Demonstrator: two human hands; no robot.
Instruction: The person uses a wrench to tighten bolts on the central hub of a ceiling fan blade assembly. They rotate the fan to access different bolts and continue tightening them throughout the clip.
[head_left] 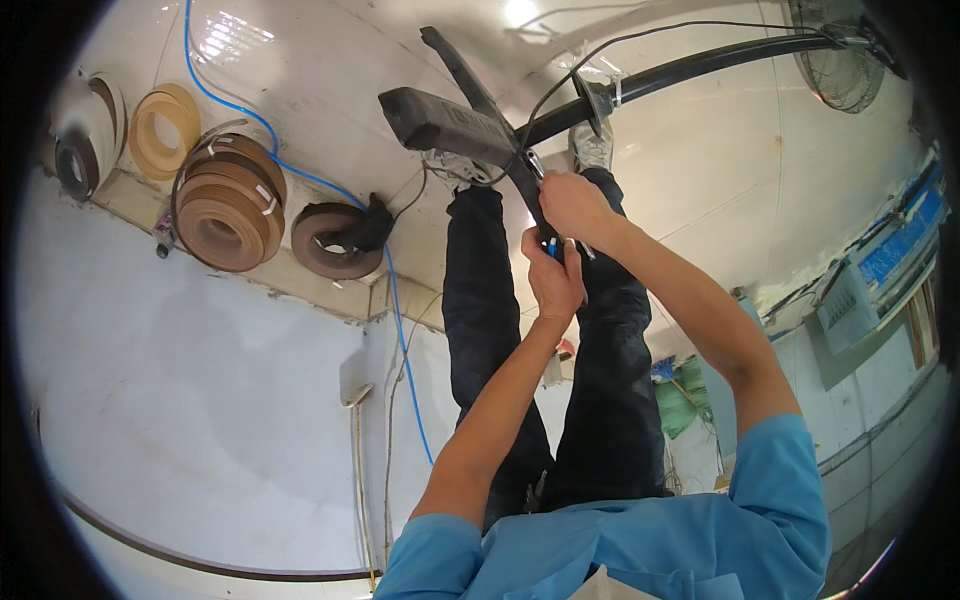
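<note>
A black floor-fan stand (455, 122) with crossed flat legs lies tipped ahead of me, its pole (700, 68) running off to the upper right. My left hand (555, 278) is closed around the near leg end, where a small blue piece (551, 247) shows by the thumb. Just above it, my right hand (580, 208) is closed on a slim silver metal tool (535, 165), whose tip lies against the stand near the crossing. The exact kind of tool is hidden by my fingers.
The wire fan cage (840, 65) is at the upper right, with a black cable (640, 45) looping from it. Rolls of brown edge banding (225, 205) and a blue hose (395, 310) are on the left. My shoes (592, 148) stand close to the fan stand.
</note>
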